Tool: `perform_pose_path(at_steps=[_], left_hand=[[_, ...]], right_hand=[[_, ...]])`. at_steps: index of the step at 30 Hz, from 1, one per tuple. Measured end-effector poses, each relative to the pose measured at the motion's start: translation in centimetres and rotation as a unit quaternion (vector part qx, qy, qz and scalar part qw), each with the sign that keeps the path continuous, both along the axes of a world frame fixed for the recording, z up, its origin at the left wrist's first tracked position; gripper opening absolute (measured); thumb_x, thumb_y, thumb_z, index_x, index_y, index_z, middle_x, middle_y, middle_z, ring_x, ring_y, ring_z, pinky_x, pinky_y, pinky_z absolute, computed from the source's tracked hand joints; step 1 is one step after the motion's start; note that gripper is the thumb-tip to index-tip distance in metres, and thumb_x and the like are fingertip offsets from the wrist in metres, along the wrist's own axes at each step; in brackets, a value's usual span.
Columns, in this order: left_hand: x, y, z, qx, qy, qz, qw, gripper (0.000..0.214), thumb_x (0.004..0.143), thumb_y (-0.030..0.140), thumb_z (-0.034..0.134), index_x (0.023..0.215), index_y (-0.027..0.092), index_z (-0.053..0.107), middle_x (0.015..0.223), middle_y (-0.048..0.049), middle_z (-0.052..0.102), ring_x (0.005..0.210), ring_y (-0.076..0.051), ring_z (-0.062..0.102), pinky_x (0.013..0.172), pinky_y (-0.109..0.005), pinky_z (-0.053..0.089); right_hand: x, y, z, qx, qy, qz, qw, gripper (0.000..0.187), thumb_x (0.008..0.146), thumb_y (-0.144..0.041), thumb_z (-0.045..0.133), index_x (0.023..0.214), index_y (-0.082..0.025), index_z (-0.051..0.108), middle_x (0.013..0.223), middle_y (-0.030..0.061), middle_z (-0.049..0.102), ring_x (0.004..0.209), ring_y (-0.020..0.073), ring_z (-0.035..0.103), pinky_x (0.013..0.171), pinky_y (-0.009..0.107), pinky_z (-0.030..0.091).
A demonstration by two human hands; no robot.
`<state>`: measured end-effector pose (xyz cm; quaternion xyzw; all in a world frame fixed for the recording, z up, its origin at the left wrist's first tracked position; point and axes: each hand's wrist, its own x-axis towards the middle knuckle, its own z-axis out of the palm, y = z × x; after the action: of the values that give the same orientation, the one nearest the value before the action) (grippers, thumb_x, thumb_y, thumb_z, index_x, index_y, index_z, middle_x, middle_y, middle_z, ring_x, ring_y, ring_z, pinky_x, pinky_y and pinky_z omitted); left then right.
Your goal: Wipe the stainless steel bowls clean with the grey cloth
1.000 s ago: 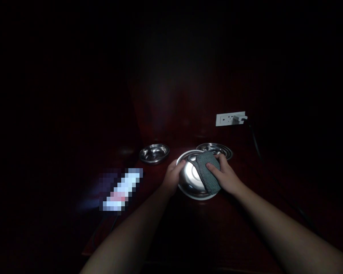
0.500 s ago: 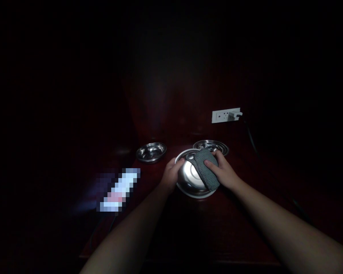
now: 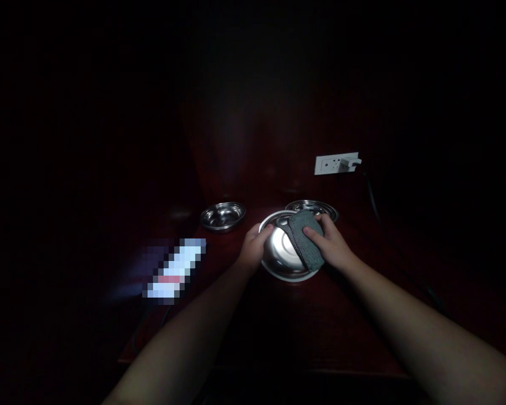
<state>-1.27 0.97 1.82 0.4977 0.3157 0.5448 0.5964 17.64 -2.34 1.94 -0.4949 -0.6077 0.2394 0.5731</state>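
Note:
A shiny metal bowl (image 3: 280, 256) is held tilted above the dark red table, its hollow side turned toward me. My left hand (image 3: 254, 246) grips its left rim, with the thumb over the edge. Draped over the bowl's right rim is a grey-green cloth (image 3: 308, 242), which lies partly inside. My right hand (image 3: 334, 243) is closed on the cloth and the rim beneath it, thumb on the front; its other fingers are mostly hidden behind.
A second metal bowl (image 3: 222, 217) stands at the back left, and stacked-looking metal dishes (image 3: 331, 212) sit behind the cloth. A lit, pixelated screen (image 3: 177, 270) lies at the left. On the wall is a socket (image 3: 336, 163) with a plug and cable. The surroundings are very dark.
The whole view has shifted slightly, so things appear a little higher. Both hands keep their hold on the bowl and cloth, with hardly any movement between them.

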Motion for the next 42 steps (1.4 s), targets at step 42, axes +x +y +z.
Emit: perform_pose_path(at_steps=[42], left_hand=[[0.29,0.95,-0.6,0.017,0.046,0.041,0.998,0.035,0.068,0.043,0.065,0.087,0.014,0.064,0.087,-0.0064,0.066,0.083,-0.019,0.058,0.077,-0.031,0.043]], right_hand=[[0.25,0.65,-0.21,-0.01,-0.012,-0.037,0.999,0.046,0.07,-0.058,0.06,0.095,-0.022,0.048,0.087,0.0037,0.057,0.08,0.0225,0.055,0.07,0.039,0.044]])
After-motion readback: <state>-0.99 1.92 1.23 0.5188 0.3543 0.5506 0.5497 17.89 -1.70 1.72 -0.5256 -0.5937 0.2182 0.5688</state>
